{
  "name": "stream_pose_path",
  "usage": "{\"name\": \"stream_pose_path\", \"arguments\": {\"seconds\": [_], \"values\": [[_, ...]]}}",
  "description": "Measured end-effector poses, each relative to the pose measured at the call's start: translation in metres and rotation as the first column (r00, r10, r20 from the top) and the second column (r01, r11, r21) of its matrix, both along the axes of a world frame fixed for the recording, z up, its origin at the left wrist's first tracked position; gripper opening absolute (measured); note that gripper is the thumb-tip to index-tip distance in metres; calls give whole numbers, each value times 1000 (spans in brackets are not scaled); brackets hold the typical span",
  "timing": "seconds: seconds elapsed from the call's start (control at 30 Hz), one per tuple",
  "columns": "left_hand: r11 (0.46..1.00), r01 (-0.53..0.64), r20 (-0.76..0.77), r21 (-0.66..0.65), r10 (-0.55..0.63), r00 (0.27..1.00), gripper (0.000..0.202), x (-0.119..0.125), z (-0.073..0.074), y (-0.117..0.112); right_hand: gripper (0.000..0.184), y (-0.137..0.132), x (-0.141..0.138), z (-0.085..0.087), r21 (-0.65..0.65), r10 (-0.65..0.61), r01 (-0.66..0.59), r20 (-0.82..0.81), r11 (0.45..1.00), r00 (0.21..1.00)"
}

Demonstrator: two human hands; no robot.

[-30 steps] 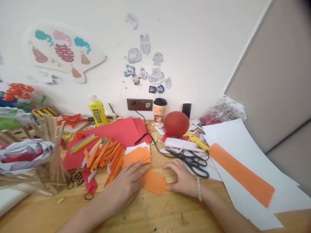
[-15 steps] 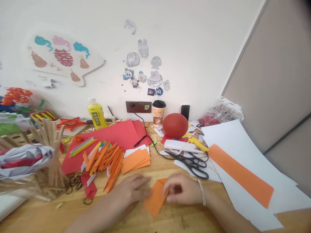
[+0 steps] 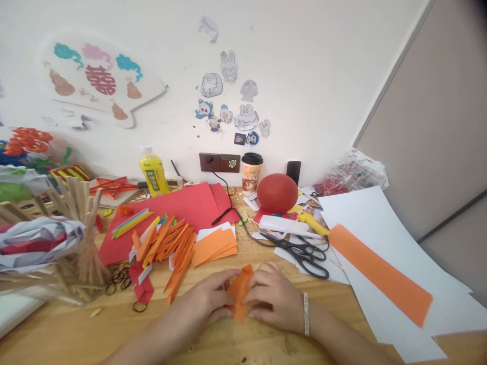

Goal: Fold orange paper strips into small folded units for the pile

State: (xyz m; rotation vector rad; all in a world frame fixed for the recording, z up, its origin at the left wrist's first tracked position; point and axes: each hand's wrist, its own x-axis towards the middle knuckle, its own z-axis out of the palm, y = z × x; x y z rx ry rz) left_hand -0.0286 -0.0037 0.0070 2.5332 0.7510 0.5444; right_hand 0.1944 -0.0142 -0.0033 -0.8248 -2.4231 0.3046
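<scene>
An orange sheet of paper (image 3: 239,295), partly folded, is held between my two hands just above the wooden table. My left hand (image 3: 212,296) grips its left edge with bent fingers. On the other side, my right hand (image 3: 271,296), with a bracelet at the wrist, pinches the right edge; the fingers cover part of the paper. Beyond my hands lie flat orange paper pieces (image 3: 216,246) in a small stack. A pile of folded orange strips (image 3: 167,243) sits to their left.
Black scissors (image 3: 300,252) lie right of centre near a yellow glue gun (image 3: 314,224) and a red balloon (image 3: 277,193). White sheets (image 3: 384,263) with an orange strip (image 3: 380,274) cover the right side. A bottle (image 3: 153,172), a cup (image 3: 251,175) and wooden sticks (image 3: 89,223) stand around.
My right hand has moved left, closer to my left hand, and the orange paper now looks narrower between them. My left hand has closed on the paper's edge. The view has shifted slightly.
</scene>
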Motion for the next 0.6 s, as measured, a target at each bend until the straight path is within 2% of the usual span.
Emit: {"name": "stream_pose_path", "arguments": {"seconds": [0.13, 0.2, 0.33, 0.4, 0.5, 0.6], "values": [[999, -44, 110, -15, 46, 993, 12, 4, -5, -2, 10, -2, -4, -5, 110, 10, -9, -7, 994, 1000], [995, -90, 158, -31, 93, 983, 12, 7, -7, -2, 6, -3, -5, -5, 117, -5, 7, -14, 993, 1000], [969, -213, 229, -122, 237, 944, 13, 10, -11, -3, 21, -5, -4, 0, 75, -15, 19, -59, 997, 998], [959, -223, 231, -176, 261, 937, 12, 10, -13, -2, 17, -5, -3, 2, 89, -26, 31, -65, 996, 998], [978, -100, 224, -184, 141, 964, 7, 6, -13, 3, 14, -3, -1, 4, 137, -34, 37, -24, 990, 999], [988, 36, 205, -151, -4, 979, 12, -1, -14, 12, 16, -1, 2, 4, 145, -25, 19, 41, 989, 999]]}}
